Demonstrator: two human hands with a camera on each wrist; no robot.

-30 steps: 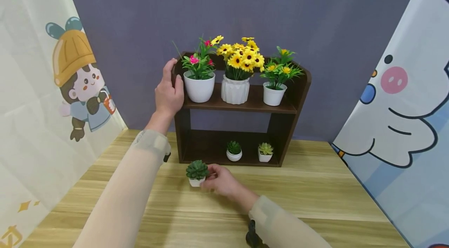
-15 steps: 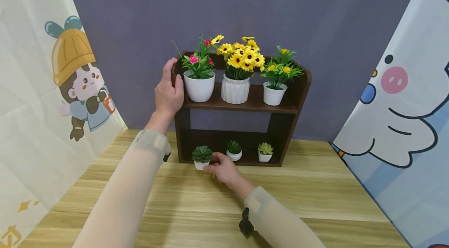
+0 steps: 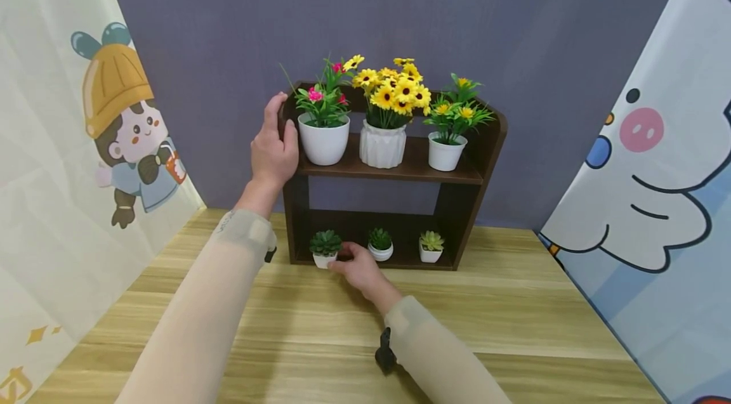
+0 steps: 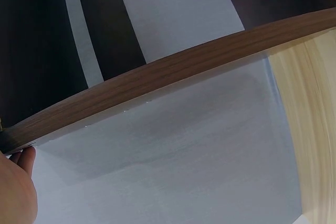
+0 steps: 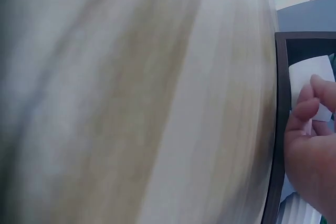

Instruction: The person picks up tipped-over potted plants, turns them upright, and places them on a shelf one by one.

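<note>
My left hand [image 3: 273, 149] grips the upper left side panel of a dark brown two-tier shelf [image 3: 394, 174], thumb towards the front. In the left wrist view only part of that hand [image 4: 20, 184] shows, at the panel's edge. With my right hand [image 3: 360, 267] I pinch the white pot of a dark green succulent [image 3: 325, 248] from its right side, at the front left of the lower tier. In the right wrist view, the thumb and fingers of the right hand [image 5: 312, 140] lie against the white pot [image 5: 300, 74], inside the dark frame.
On the lower tier stand a small succulent in a round pot [image 3: 379, 244] and a pale succulent [image 3: 431, 246]. Above are a pink-flowered plant [image 3: 323, 139], yellow daisies [image 3: 394, 96] and a yellow-flowered plant [image 3: 447, 153]. The wooden table [image 3: 514, 321] spreads in front.
My right hand has carried the dark green succulent from the table in front of the shelf up and back onto the lower tier's left end. My left hand has stayed on the side panel.
</note>
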